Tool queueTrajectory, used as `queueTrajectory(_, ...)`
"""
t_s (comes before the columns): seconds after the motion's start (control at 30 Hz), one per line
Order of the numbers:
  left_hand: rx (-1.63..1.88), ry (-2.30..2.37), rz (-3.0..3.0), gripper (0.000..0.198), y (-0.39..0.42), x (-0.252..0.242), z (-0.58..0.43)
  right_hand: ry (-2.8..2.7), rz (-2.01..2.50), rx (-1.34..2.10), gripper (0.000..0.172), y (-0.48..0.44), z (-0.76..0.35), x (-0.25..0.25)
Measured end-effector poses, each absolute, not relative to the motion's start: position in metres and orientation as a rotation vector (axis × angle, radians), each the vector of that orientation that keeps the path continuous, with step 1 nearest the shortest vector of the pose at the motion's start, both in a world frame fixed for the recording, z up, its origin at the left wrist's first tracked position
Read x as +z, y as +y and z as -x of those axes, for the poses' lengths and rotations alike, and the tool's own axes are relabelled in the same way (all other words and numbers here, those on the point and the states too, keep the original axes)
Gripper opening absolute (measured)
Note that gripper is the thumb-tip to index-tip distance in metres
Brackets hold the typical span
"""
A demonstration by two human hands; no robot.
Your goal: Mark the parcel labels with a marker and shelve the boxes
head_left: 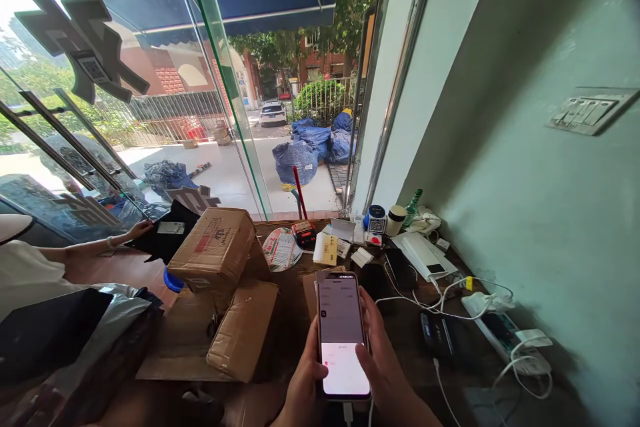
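Note:
A smartphone (343, 320) is held upright between my two hands, its screen lit with a white panel over the lower part. My left hand (303, 373) grips its left edge, the thumb over the glass. On the opposite edge, my right hand (383, 353) wraps round the phone with its thumb at the white panel. A white charging cable (349, 413) is plugged into the phone's bottom end. Just left of my hands lies a taped cardboard box (245, 327), and a larger cardboard box (213, 247) sits behind it.
Left, another person's hand (140, 230) holds a black package (170, 233). Along the right of the wooden table are a power strip (505, 333), white cables, a white device (425, 257), a green bottle (414, 203) and a red-and-black tape measure (303, 233). Beyond stands a glass door (240, 113).

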State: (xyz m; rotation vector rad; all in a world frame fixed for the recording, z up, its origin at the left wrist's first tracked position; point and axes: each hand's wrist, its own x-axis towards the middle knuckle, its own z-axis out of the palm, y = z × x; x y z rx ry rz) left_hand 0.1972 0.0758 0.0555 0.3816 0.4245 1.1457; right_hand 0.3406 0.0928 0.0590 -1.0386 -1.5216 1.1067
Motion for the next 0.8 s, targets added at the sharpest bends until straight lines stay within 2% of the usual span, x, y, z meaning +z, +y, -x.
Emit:
queueTrajectory(0.1, 1.176, 0.431, -0.393, 0.062, 0.076, 0.056, -0.197, -1.694, 1.082, 0.645, 0.056, 0.093, -0.342, 0.063)
queueTrajectory(0.17, 1.179, 0.411, -0.396, 0.061, 0.076, 0.056, -0.198, -1.732, 1.118, 0.479, 0.053, 0.093, -0.342, 0.068)
queueTrajectory(0.37, 1.167, 0.392, -0.409, 0.070, 0.078, 0.051, -0.198, -1.717, 1.206, 0.438, 0.049, 0.093, -0.341, 0.071)
queueTrajectory(0.47, 1.169, 0.388, -0.430, 0.071, 0.079, 0.050, -0.198, -1.607, 1.129, 0.601, 0.056, 0.094, -0.340, 0.065)
queueTrajectory(0.53, 1.161, 0.370, -0.434, 0.070, 0.079, 0.050, -0.198, -1.478, 1.119, 0.874, 0.061, 0.094, -0.340, 0.062)
queueTrajectory(0.63, 1.151, 0.375, -0.415, 0.067, 0.079, 0.048, -0.197, -1.354, 1.092, 1.281, 0.060, 0.094, -0.339, 0.062)
queueTrajectory(0.8, 1.159, 0.413, -0.407, 0.068, 0.078, 0.040, -0.195, -1.357, 1.056, 1.406, 0.063, 0.094, -0.338, 0.067)
